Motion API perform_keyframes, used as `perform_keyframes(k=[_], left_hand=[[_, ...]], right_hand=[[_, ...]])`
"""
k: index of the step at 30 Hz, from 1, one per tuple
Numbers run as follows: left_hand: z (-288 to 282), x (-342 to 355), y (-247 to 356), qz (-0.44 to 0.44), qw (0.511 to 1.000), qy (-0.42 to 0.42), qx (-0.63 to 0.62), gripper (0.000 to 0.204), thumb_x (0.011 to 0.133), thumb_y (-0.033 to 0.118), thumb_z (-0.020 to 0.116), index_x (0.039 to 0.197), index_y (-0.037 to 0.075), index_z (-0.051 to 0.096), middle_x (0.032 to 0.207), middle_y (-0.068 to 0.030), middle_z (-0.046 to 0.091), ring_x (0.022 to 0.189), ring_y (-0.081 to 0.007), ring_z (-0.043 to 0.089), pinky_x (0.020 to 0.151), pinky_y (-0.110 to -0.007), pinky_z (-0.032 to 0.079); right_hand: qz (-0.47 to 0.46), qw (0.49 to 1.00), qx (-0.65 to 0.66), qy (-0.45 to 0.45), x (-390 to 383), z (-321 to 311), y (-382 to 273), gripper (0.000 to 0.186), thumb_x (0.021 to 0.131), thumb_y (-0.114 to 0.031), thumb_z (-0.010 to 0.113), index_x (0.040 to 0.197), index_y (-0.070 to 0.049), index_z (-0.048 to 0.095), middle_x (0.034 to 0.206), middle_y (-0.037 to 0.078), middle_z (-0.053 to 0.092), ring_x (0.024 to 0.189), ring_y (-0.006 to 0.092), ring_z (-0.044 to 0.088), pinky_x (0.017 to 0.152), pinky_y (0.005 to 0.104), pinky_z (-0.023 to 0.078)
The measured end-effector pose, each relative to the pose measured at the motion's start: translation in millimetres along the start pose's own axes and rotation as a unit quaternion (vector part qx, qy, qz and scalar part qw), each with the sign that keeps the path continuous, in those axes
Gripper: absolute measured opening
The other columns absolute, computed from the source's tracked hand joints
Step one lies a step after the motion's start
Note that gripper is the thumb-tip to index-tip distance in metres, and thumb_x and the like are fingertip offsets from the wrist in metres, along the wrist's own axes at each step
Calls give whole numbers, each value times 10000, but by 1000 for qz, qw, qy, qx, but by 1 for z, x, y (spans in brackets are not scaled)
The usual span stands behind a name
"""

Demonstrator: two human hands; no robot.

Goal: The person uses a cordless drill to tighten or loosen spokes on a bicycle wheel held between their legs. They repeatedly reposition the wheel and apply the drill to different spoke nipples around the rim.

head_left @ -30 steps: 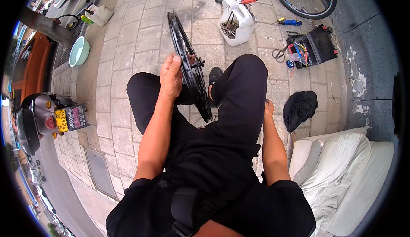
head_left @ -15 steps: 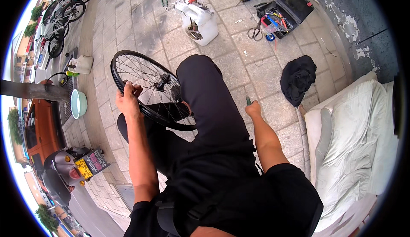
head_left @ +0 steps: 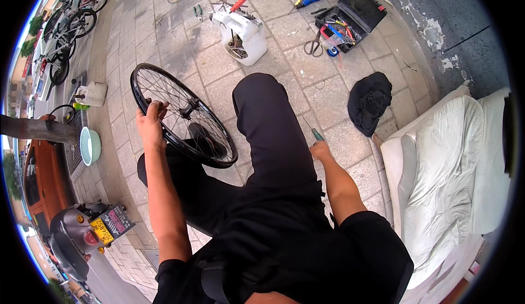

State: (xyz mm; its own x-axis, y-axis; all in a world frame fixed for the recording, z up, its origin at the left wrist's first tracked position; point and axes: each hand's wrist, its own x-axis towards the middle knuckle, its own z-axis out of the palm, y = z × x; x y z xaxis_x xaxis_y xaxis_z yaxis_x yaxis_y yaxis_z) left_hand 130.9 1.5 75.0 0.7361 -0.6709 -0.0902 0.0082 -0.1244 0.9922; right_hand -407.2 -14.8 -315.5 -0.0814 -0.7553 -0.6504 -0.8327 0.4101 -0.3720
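Observation:
My left hand point(head_left: 150, 124) is closed on the rim of a black bicycle wheel point(head_left: 190, 108), which leans at a slant in front of my bent left leg. The wheel's spokes and dark hub show, and my dark shoe point(head_left: 208, 141) is partly seen behind them. To the right of my raised right knee point(head_left: 260, 93), my right hand point(head_left: 320, 151) is wrapped round the green handle of a screwdriver point(head_left: 317, 135). Its thin shaft points up and to the left, low over the paving; the fingers are partly hidden.
Ahead stands a cut white plastic jug point(head_left: 251, 44) holding tools. An open black toolbox point(head_left: 358, 22), scissors point(head_left: 314, 47) and a blue power tool point(head_left: 313, 0) lie far right. A black cloth bundle point(head_left: 370, 104) and a pale padded seat point(head_left: 437, 161) are right; a mint basin point(head_left: 90, 146) is left.
The view has shifted slightly, moving the surroundings left. My right knee has moved right, away from the wheel. My right hand has come nearer me, and the screwdriver's shaft now shows.

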Motion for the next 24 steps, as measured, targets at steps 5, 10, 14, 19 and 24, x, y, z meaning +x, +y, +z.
perform_keyframes(k=[5,10,14,19,24], left_hand=[[3,3,-7,28,999,-23,-3,326,996,107,680,1258,-45,560,999,-116,667,873,-233,730,889,-390,605],[-1,14,-7,47,995,-29,79,309,941,120,703,1195,-20,596,842,-69,663,742,-166,656,669,-303,497],[-3,32,-7,36,998,-12,44,305,923,114,698,1180,-20,603,829,-60,653,731,-163,646,663,-308,498],[-20,45,-7,9,999,-10,-35,308,935,86,671,1200,-44,582,935,-88,635,827,-213,683,873,-393,635],[-51,56,-22,7,978,-51,-202,300,966,20,664,1241,-52,568,863,-91,627,853,-248,709,1014,-473,582]], right_hand=[[25,995,-13,-96,-17,-12,-27,338,849,-226,656,1029,17,808,1125,286,766,1124,436,739,985,461,582],[4,994,83,-65,-17,-50,-54,306,888,-182,623,1027,18,808,880,219,786,756,316,788,682,427,624],[18,992,119,-46,-4,-97,-92,304,960,-209,657,1161,-12,768,921,131,772,731,239,766,640,402,613],[-19,986,166,9,8,-171,-130,322,974,-212,666,1207,-9,758,922,128,772,710,219,761,602,379,594],[-31,979,199,39,5,-191,-145,288,969,-199,651,1126,8,776,848,149,765,645,226,742,550,372,561]])
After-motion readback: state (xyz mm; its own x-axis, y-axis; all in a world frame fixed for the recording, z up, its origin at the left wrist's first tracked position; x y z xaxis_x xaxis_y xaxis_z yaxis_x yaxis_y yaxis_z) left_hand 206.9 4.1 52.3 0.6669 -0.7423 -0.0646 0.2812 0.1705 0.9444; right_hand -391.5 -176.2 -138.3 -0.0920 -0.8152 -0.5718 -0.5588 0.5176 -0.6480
